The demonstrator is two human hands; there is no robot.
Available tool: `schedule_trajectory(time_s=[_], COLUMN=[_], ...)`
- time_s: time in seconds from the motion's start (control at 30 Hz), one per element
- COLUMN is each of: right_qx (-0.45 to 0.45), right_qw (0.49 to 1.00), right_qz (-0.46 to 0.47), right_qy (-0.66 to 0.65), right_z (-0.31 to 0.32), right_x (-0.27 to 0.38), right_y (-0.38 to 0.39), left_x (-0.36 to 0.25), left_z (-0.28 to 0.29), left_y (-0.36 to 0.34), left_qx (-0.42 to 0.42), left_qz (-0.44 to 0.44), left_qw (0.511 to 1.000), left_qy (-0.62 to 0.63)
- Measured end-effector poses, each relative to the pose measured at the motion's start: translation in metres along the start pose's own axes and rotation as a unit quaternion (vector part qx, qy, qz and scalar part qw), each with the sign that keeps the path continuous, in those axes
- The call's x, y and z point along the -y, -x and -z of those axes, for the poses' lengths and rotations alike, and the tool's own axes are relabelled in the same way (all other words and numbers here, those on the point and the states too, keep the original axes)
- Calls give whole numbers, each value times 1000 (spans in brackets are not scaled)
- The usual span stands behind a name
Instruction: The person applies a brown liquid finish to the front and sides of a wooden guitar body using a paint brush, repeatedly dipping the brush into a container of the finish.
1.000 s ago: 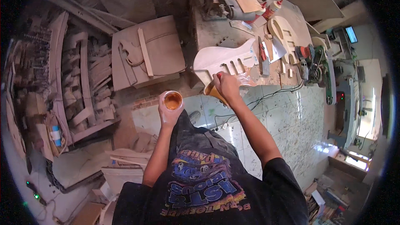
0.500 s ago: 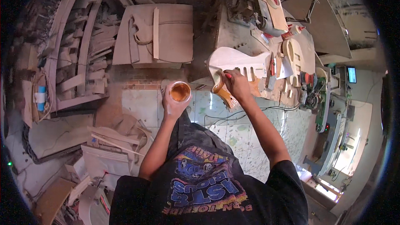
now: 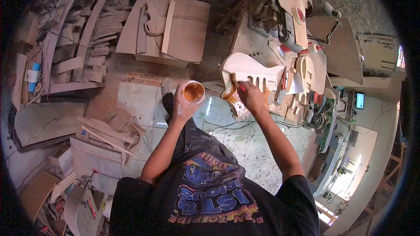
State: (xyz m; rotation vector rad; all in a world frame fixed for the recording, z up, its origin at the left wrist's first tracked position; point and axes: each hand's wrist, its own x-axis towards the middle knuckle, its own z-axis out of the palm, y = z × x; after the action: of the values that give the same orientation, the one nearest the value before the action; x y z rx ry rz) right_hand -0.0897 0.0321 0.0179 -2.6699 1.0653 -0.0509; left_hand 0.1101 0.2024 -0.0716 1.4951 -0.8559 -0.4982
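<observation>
In my left hand [image 3: 183, 107] is a round open jar [image 3: 194, 92] of orange-brown liquid, my fingers wrapped around its side. My right hand [image 3: 253, 97] grips a small brush [image 3: 242, 88] with a red handle, its tip over the near left part of a pale wooden electric guitar body [image 3: 249, 64]. The guitar body lies at the workbench's near edge, with slots cut through its middle. Glossy orange-brown colour coats its near curved edge and the part beneath my right hand. The brush's tip is small and partly unclear.
The workbench [image 3: 258, 46] carries a second guitar-shaped piece [image 3: 302, 72], glue bottles [image 3: 313, 48], a clamp lamp [image 3: 332, 11] and tools. Cables [image 3: 245, 125] cross the tiled floor. Wood scraps [image 3: 107, 28] fill a rack at left; a wooden board [image 3: 186, 28] stands beyond.
The view has shifted a little. My right hand has turned and the brush tip now points up and left across the guitar body. The jar stays in my left hand.
</observation>
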Motion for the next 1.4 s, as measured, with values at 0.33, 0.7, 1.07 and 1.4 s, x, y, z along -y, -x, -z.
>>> schedule_trajectory(time_s=[0.33, 0.7, 1.07, 1.4], right_qx=[-50, -29, 6, -141], right_qw=[994, 988, 984, 967], right_qz=[-42, -92, -143, -168], right_qy=[-85, -119, -107, -128], right_z=[-15, -4, 27, -20], right_x=[-3, 22, 51, -3], right_y=[29, 30, 29, 30], left_x=[-5, -2, 8, -4], left_z=[-3, -6, -5, -4], left_y=[-7, -7, -7, -9], left_qx=[4, 23, 29, 39], left_qz=[8, -14, -1, 21], left_qw=[1000, 1000, 999, 999], left_qy=[28, -13, 21, 2])
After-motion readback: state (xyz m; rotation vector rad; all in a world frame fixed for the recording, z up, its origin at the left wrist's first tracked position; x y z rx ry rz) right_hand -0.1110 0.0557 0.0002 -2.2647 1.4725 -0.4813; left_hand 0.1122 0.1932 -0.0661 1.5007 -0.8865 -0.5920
